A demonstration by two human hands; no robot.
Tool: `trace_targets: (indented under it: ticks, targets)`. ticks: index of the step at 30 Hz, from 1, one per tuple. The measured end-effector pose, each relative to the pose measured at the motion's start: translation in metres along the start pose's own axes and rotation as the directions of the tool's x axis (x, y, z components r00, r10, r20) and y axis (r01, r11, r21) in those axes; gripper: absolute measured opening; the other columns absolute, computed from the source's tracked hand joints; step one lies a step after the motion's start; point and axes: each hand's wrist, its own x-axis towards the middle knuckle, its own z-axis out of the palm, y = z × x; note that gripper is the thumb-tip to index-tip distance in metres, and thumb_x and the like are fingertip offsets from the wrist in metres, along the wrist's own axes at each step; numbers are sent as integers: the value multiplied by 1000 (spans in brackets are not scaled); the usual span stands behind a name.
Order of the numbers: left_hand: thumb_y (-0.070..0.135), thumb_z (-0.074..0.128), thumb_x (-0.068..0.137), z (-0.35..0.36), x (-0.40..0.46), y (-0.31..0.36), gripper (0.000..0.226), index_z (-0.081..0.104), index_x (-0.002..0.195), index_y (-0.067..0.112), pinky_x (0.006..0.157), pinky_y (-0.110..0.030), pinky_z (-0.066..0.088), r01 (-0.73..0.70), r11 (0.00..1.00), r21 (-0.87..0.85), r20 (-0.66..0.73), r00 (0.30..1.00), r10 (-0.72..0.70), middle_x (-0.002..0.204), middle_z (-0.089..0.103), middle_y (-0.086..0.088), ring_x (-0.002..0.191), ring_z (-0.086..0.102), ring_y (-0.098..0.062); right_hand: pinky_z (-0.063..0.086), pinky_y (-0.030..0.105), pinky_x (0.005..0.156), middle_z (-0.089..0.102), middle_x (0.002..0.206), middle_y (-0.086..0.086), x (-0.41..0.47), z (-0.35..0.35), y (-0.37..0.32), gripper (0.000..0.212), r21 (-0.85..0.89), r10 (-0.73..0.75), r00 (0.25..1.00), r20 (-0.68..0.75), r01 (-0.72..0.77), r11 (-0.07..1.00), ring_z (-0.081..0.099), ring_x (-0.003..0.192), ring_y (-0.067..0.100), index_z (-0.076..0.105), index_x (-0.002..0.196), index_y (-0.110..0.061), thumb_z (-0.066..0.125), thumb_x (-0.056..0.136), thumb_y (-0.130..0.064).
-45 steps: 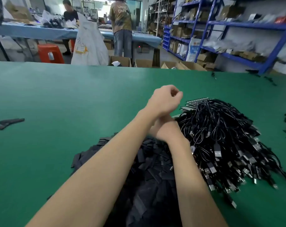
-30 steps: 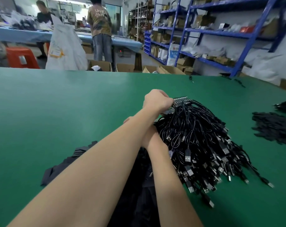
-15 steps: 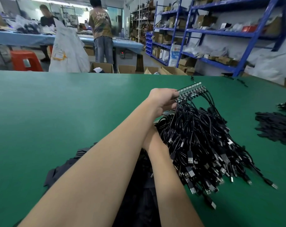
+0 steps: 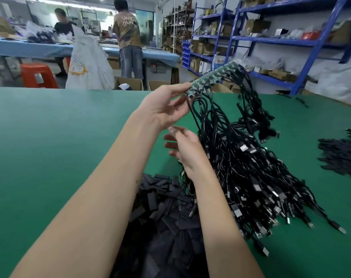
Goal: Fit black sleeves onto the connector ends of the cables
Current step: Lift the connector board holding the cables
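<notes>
far left on the green table top (image 4: 60,137) a small dark scrap is cut off by the frame edge, can't tell what it is. the left hand (image 4: 166,109) is raised w/ thumb and fingertips pinching the near end of a narrow green circuit-board strip (image 4: 212,74), held up off the table and tilted; many thin black cables (image 4: 237,149) hang from it. below, near the person, lies a heap of flat black rectangular sleeves (image 4: 166,213), partly hidden under both forearms. the right hand (image 4: 185,146) is just beside the hanging cables, fingers loosely spread; whether it touches a cable can't be told from behind. rightward the cable ends w/ metal plug connectors (image 4: 275,197) fan out on the table, blurred. likely handling: bundle is limp, light per cable but tangly; the strip is stiff and prob fragile, so hold it by the edge and take one cable just behind its plug. far right a second dark pile (image 4: 339,155) is cut off.
</notes>
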Motion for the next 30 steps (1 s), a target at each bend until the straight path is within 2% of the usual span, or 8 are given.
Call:
trace_targets:
  ticks: [2,5,8,11,18,22,27,30]
  targets:
    - [-2,64,92,-13,-5,18,11,65,102,-7,69,-27,62,-39,998,-56,-39,999,37,74,70,-17,63,70,-20,47,15,55,67,89,-3,-2,0,1,6,19,-10,1000,5,10,1000,61,70,6,61,101,-22,56,104,-24]
    - [0,67,90,-36,-14,43,12,64,101,-1,68,-24,62,-132,991,18,-129,983,133,75,70,-13,64,70,-18,50,16,62,70,84,-4,-1,-3,9,21,105,-23,999,36,19,994,64,68,4,65,94,-20,49,107,-22]
    - [0,66,90,-60,-25,65,11,60,99,0,59,-21,58,-232,963,135,-178,951,254,75,69,-9,57,66,-12,54,17,66,70,85,1,-2,3,12,19,200,93,995,25,-96,975,66,71,7,66,107,-9,49,106,-17]
    - [1,63,94,-82,-35,80,3,62,96,3,58,-19,55,-323,922,215,-206,908,366,81,58,-5,71,54,-10,57,20,62,71,96,11,4,1,17,22,326,71,997,-10,-64,943,72,70,11,58,121,4,56,101,-4]
    - [11,64,97,-130,-49,88,10,68,106,11,67,-17,54,-361,811,461,-268,814,515,97,70,-1,78,66,-9,57,21,64,75,94,13,8,0,24,41,158,175,980,91,-188,969,73,77,18,52,127,0,64,90,11]
    - [9,60,99,-154,-62,70,9,68,97,14,66,-18,53,-348,751,561,-220,812,540,88,66,1,75,65,-8,61,25,73,70,109,19,7,-1,29,54,-115,249,959,132,-235,965,76,88,23,46,137,-5,65,89,11]
    - [10,60,99,-178,-87,46,11,69,99,14,70,-19,52,-311,762,567,-233,827,511,88,64,2,76,62,-8,54,40,103,67,105,5,12,-2,33,62,-424,185,976,117,-119,898,70,100,16,41,151,-12,65,93,-10]
    - [10,59,99,-187,-99,34,11,69,103,14,63,-19,53,-270,806,527,-266,848,458,90,66,2,73,62,-8,48,44,109,55,136,1,13,-2,31,64,-564,190,976,108,-97,820,62,116,19,42,152,-18,64,96,-40]
